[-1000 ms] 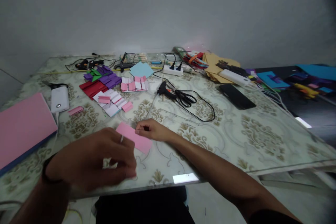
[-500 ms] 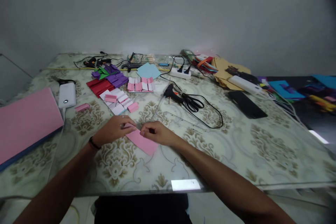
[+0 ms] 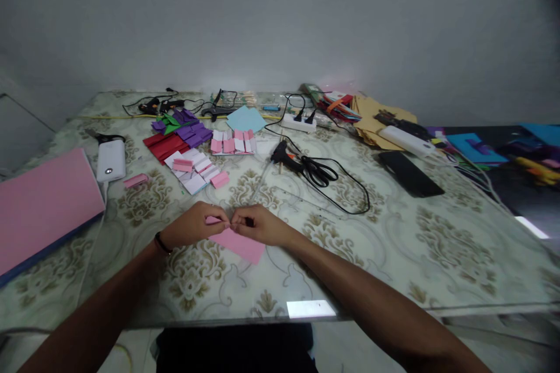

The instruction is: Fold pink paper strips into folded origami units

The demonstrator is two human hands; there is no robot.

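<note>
A pink strip of paper [image 3: 240, 246] lies slanted on the patterned tabletop, its upper edge between my two hands. My left hand [image 3: 195, 224] pinches that edge from the left, thumb and fingertips closed on the paper. My right hand [image 3: 260, 223] pinches the same edge just beside it, so the fingertips of both hands nearly meet. Part of the strip is hidden under the fingers. Beyond my hands lies a group of folded white and pink paper pieces [image 3: 195, 169], and a single folded pink piece [image 3: 136, 180] lies to the left.
A glue gun [image 3: 286, 157] with a coiled black cord lies beyond my right hand. At left are a pink paper stack [image 3: 44, 204], a white power bank [image 3: 111, 160] and scissors [image 3: 107, 138]. A black phone [image 3: 411, 173] lies right; a power strip [image 3: 298, 122] sits at the back.
My left hand has moved slightly down and right along the paper's edge, bringing its fingertips close to those of my right hand. The paper has shifted slightly downward.
</note>
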